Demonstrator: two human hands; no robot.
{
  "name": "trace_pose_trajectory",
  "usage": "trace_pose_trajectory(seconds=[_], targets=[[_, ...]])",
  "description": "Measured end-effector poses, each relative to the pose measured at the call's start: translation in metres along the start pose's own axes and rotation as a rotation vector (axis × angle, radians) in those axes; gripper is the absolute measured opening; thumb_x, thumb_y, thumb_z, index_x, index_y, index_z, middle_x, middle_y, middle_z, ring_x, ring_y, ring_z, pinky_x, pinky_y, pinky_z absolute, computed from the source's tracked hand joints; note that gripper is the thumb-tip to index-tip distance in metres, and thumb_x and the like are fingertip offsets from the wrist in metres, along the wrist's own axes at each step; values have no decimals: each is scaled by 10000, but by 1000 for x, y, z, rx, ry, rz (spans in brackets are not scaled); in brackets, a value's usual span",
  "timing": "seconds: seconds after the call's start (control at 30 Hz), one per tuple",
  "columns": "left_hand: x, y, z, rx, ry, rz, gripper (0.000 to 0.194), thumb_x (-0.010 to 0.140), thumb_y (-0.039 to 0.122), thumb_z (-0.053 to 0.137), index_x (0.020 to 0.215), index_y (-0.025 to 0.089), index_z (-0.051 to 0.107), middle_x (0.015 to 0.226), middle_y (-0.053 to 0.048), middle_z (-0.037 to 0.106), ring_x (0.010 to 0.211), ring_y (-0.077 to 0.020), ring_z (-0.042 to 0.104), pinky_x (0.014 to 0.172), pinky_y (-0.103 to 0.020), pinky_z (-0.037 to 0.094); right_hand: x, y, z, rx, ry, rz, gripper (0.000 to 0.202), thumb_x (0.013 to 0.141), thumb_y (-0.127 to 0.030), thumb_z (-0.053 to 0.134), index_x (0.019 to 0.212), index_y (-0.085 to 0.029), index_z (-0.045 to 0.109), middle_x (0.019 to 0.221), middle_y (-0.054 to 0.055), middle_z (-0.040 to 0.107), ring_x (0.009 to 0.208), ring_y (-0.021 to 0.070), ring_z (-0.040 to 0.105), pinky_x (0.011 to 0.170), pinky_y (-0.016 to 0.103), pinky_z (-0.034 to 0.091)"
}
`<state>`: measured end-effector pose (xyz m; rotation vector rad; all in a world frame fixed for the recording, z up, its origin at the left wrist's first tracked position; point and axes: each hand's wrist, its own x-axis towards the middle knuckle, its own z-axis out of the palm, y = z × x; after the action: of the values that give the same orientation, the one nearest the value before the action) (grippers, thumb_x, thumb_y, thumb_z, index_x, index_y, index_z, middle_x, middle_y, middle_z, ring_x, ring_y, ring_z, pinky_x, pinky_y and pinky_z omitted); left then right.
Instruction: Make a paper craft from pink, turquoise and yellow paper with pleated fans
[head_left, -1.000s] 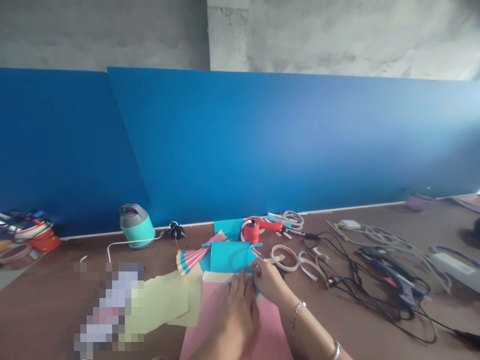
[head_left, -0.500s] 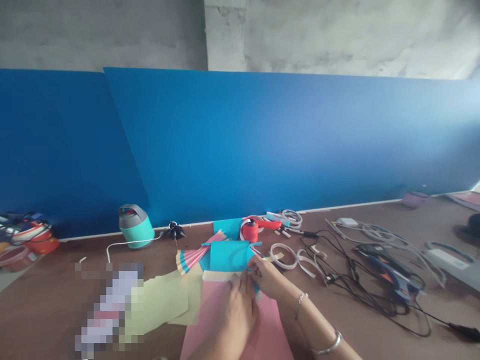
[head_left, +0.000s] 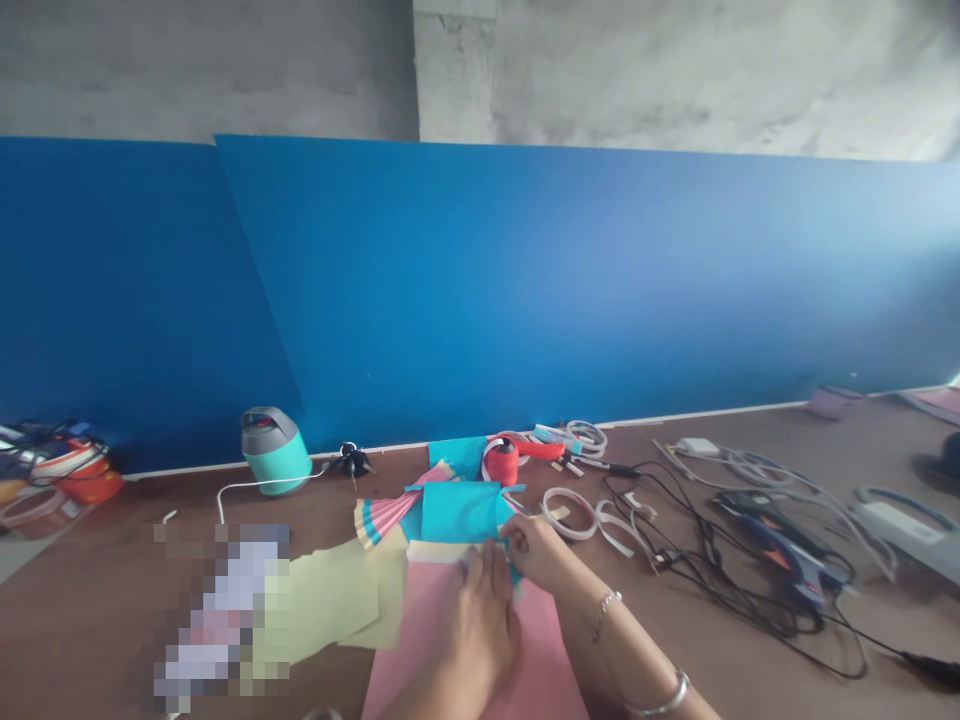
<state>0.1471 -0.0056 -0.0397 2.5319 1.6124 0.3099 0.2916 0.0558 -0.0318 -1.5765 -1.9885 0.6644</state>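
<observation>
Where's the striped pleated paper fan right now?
In the head view, the pleated fan lies left of centre, beside the left edge of the blue paper, just beyond the pale yellow sheets.

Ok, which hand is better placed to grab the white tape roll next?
Probably the right hand: it's nearer the white tape roll, while the left hand rests over the pink paper, farther left.

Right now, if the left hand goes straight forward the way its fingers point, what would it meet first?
Most likely the bright blue paper, just ahead of the left hand, which lies over the pink paper. Depth is unclear here, so the hand may already be touching it.
</observation>
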Motion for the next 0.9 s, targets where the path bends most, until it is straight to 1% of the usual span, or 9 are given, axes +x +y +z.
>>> trace_pose_trajectory(seconds=[0.07,0.2,0.4,0.53,0.63,0.73,0.77,0.83,0.9], targets=[[-1,1,-3,-3,-25,-15,606,793,191,376,1379,37,369,1450,-165,349,1292,-358,340,1043,-479,300,0,-2,0,-19,26,6,274,639,-9,464,805,-162,619,553,-35,534,516,103,495,518,190,337],[-2,3,-9,-20,-53,-27,593,808,224,388,1380,65,377,1451,-152,355,1296,-351,332,1042,-475,300,-1,-5,0,-17,46,39,292,647,-12,457,844,-160,614,539,-41,526,494,99,478,493,183,312],[0,4,-14,-15,-77,-24,593,796,221,409,1373,87,393,1462,-138,340,1279,-359,344,1018,-468,328,-3,-7,1,-6,26,39,295,649,-7,456,867,-162,582,559,-44,520,520,99,475,500,183,301],[3,7,-14,49,-110,-28,620,768,210,455,1373,89,396,1455,-164,342,1263,-377,368,966,-491,376,-6,-7,1,10,-7,14,275,656,-32,468,870,-175,567,615,-31,536,572,104,486,513,185,311],[5,6,-9,85,-99,-18,613,782,240,473,1371,87,398,1433,-180,373,1253,-382,383,945,-495,389,-6,-4,-2,117,-72,-12,213,641,-72,496,816,-181,545,623,-34,534,556,96,485,500,181,326],[4,3,2,109,-33,14,579,823,256,447,1372,77,393,1422,-185,388,1250,-370,397,935,-478,402,-3,4,-13,361,-130,43,206,622,-146,520,822,-194,512,597,-53,520,464,86,469,447,191,330],[3,3,6,115,-13,22,576,828,254,447,1369,63,393,1418,-195,389,1247,-376,400,932,-482,405,-1,8,-19,438,-100,83,215,613,-174,527,825,-198,501,595,-56,518,444,86,464,435,196,331],[2,2,13,123,18,23,585,819,242,469,1362,40,393,1403,-216,400,1243,-394,402,927,-503,405,3,16,-33,491,59,152,202,593,-214,537,788,-200,489,579,-56,507,450,94,462,441,207,341],[1,2,15,115,49,20,588,808,222,485,1363,50,394,1394,-208,416,1246,-399,398,939,-514,397,5,25,-46,482,146,110,179,572,-211,531,747,-195,495,586,-42,517,517,110,492,494,217,371]])
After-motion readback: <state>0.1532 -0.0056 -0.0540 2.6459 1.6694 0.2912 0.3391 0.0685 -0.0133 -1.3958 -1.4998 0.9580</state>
